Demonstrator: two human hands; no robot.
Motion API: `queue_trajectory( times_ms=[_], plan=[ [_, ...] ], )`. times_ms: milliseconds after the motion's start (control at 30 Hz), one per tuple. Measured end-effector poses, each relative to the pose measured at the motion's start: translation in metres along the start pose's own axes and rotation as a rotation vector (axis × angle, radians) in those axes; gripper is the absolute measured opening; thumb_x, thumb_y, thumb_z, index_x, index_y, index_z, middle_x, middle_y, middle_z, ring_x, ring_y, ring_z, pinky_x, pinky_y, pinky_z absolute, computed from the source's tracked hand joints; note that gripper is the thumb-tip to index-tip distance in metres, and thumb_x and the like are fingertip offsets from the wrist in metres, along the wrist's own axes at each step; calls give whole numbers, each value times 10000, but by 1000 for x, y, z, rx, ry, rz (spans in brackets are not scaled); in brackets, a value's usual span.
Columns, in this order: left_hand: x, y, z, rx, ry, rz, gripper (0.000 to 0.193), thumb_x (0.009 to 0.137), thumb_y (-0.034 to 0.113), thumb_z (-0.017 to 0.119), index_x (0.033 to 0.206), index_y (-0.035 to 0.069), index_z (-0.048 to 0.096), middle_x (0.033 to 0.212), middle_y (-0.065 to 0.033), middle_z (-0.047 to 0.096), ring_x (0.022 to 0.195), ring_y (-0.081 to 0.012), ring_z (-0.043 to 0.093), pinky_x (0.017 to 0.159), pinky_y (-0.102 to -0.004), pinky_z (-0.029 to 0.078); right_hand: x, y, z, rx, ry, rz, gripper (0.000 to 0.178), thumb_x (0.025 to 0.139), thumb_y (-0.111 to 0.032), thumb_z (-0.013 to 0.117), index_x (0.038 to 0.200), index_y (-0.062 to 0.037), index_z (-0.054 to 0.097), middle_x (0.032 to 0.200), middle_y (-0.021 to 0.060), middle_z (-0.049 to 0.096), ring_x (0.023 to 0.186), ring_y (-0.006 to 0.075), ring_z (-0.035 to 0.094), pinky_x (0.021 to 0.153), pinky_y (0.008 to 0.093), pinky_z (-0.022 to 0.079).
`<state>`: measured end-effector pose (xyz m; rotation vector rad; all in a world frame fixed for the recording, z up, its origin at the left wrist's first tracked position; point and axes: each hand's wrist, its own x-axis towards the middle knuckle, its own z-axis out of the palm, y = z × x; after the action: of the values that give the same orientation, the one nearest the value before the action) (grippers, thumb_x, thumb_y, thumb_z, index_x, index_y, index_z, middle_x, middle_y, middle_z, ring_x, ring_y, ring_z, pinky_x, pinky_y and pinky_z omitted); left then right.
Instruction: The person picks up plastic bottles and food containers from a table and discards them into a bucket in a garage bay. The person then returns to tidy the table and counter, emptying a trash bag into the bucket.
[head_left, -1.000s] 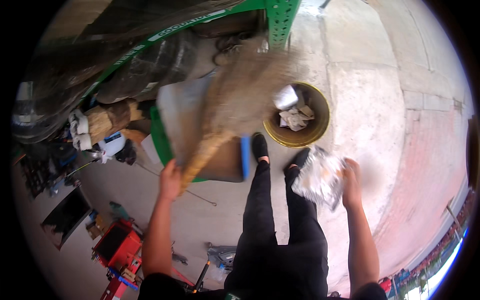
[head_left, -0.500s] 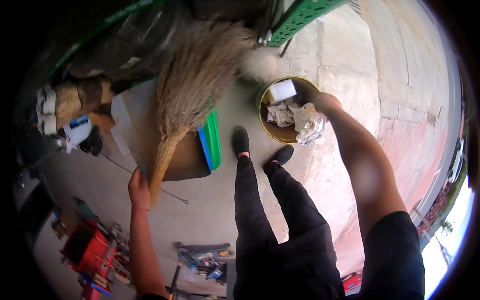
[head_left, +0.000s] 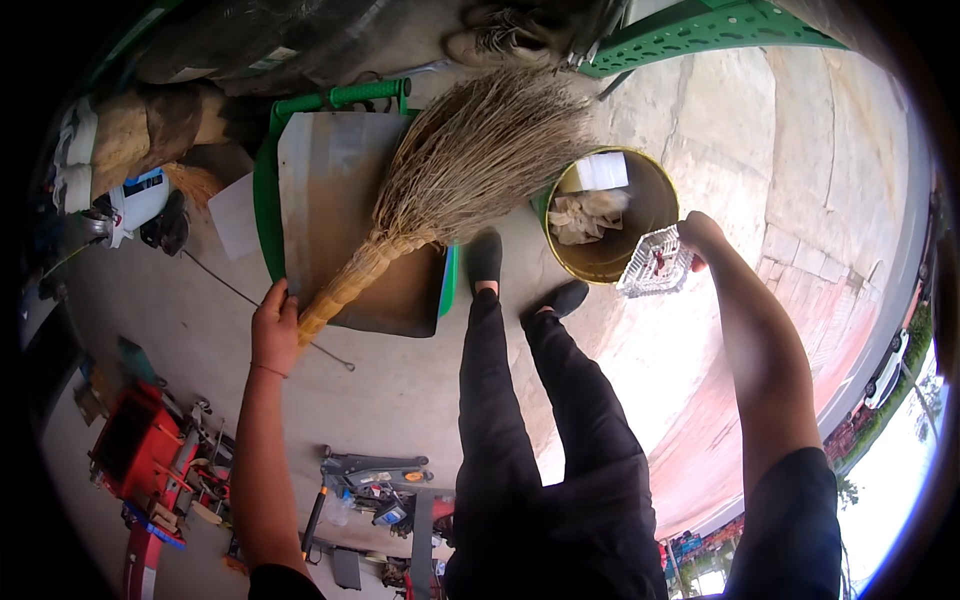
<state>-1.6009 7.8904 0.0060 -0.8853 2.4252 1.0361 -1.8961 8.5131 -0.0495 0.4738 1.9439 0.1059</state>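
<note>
The left hand (head_left: pixel 272 328), left of centre in the frame, is closing its fingers around the bound handle of a straw broom (head_left: pixel 455 175). The broom is slanting up toward the upper middle, its wide bristles spreading over a flat metal dustpan (head_left: pixel 330 200) with a green frame that is lying on the concrete floor (head_left: pixel 180 320).

The right hand (head_left: pixel 700 235), at the right of centre, is gripping the edge of a clear glass ashtray (head_left: pixel 655 265) and holding it tilted just at the near rim of a round yellow bin (head_left: pixel 640 205). Crumpled paper (head_left: pixel 585 210) is sitting inside the bin.

The person's black shoes (head_left: pixel 485 255) are standing between the dustpan and the bin, the legs filling the lower middle. A red tool cart (head_left: pixel 135 440) is sitting at the lower left, with a floor jack (head_left: pixel 375 470) beside it. A green perforated beam (head_left: pixel 700 35) is crossing the upper right, and dark sacks (head_left: pixel 260 40) are crowding the upper left.
</note>
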Motion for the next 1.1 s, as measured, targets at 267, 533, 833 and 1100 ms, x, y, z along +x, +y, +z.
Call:
queue_trajectory(
  times_ms=[267, 533, 833, 1100],
  plan=[
    [1, 88, -20, 113, 197, 78, 270, 982, 77, 521, 1227, -19, 585, 1063, -108, 632, 976, -185, 617, 885, -304, 494, 6, 63, 32, 501, 47, -131, 360, 929, -265, 439, 1148, -19, 584, 888, 182, 661, 573, 288, 654, 468, 391, 572],
    [-85, 294, 195, -310, -384, 151, 438, 946, 183, 644, 1319, -3, 510, 1128, -190, 648, 1035, -279, 650, 900, -367, 508, -31, 104, 70, 1025, -143, -178, 387, 968, -272, 468, 1245, -17, 559, 979, 162, 661, 710, 243, 675, 525, 370, 586],
    [-44, 340, 356, -642, -965, -557, 407, 1003, 405, 388, 1143, 89, 602, 783, -76, 648, 568, -169, 570, 337, -304, 371, -34, 110, 58, 1233, -269, -115, 367, 885, -311, 544, 1137, -50, 594, 904, 121, 651, 708, 216, 650, 586, 371, 551],
    [-50, 291, 385, -553, -807, -448, 330, 1004, 368, 378, 1044, 99, 565, 679, -53, 540, 413, -163, 479, 315, -316, 346, -22, 100, 83, 1125, -229, -175, 378, 920, -345, 498, 1172, -89, 617, 924, 117, 651, 734, 206, 636, 606, 375, 540]
  ],
)
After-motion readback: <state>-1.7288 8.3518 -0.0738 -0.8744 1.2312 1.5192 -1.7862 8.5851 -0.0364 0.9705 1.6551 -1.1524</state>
